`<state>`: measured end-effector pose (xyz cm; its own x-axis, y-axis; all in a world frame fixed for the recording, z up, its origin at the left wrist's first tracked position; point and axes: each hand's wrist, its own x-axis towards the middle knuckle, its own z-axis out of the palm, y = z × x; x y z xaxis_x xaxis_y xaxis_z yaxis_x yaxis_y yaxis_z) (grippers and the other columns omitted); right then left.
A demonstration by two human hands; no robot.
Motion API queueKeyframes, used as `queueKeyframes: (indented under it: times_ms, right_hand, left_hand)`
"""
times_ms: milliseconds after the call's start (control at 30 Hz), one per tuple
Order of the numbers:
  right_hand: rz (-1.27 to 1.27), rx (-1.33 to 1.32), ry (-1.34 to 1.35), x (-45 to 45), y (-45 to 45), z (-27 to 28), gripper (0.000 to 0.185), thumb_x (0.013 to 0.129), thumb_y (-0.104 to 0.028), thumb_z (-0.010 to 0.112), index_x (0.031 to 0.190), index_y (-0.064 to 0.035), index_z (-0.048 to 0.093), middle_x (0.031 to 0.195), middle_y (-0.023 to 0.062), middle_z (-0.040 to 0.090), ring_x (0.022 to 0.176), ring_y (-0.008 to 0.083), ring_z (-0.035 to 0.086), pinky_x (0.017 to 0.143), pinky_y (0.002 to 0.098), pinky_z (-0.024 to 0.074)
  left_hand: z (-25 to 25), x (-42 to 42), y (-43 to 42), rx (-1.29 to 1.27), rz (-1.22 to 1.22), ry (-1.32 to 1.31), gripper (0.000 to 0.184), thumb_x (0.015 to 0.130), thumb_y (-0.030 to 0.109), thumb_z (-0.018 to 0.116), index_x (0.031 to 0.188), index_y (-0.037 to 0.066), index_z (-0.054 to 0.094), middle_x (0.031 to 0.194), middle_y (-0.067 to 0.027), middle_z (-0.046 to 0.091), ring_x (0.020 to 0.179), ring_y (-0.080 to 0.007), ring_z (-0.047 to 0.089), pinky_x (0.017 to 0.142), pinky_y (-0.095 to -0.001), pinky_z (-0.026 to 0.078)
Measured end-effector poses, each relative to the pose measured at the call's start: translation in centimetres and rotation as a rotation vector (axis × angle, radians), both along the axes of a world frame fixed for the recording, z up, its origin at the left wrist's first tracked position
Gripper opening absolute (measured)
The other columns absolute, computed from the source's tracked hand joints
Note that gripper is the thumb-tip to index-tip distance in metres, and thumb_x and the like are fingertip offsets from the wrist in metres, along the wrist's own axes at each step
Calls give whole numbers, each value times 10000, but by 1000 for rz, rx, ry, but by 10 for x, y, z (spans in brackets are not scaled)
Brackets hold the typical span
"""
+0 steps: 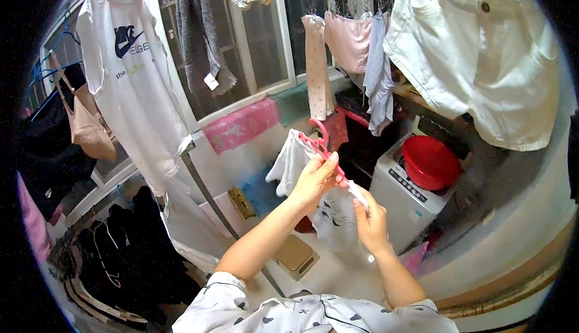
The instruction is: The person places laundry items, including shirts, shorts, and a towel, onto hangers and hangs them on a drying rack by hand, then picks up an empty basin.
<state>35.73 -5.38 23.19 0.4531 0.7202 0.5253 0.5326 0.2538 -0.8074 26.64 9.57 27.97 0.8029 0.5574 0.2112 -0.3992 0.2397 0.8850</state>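
Note:
My left hand (pixel 318 180) is closed around a pink clothes hanger (pixel 319 138), its hook pointing up and away from me. A white printed shirt (pixel 333 215) hangs from this hanger. One side of the shirt drapes over the hanger's far arm, left of my left hand. My right hand (pixel 370 217) pinches the white cloth of the shirt at the hanger's near end, a little lower and to the right. Part of the hanger is hidden by my fingers and the cloth.
A white washing machine (pixel 392 197) stands ahead right with a red basin (pixel 431 163) on top. White shorts (pixel 482 49) hang close at upper right. A white sleeveless shirt (pixel 126 73) hangs at left beside a metal pole (pixel 211 197). Dark clothes (pixel 139 260) lie lower left.

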Motion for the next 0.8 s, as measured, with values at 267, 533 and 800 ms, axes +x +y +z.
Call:
queueKeyframes:
  times_ms: [267, 533, 800]
  right_hand:
    - [107, 274, -108, 12, 61, 67, 325, 956, -187, 543, 1192, 35, 561, 1011, 190, 680, 946, 224, 678, 807, 312, 505]
    - [60, 484, -98, 23, 132, 138, 297, 951, -190, 557, 1073, 74, 612, 922, 161, 693, 845, 156, 640, 763, 297, 487]
    - [43, 709, -283, 38, 199, 236, 345, 955, -285, 537, 1025, 38, 635, 867, 190, 676, 809, 234, 667, 729, 324, 481]
  left_hand:
    - [46, -9, 50, 18, 8, -41, 251, 959, 334, 544, 933, 86, 568, 814, -8, 586, 780, -131, 602, 772, -309, 526]
    - [139, -58, 104, 531, 105, 170, 356, 967, 319, 496, 1182, 43, 561, 950, -33, 620, 803, -125, 614, 793, -324, 534]
    - [241, -99, 143, 1199, 763, -163, 225, 936, 134, 542, 1133, 25, 544, 978, -40, 593, 899, -107, 566, 820, -248, 463]
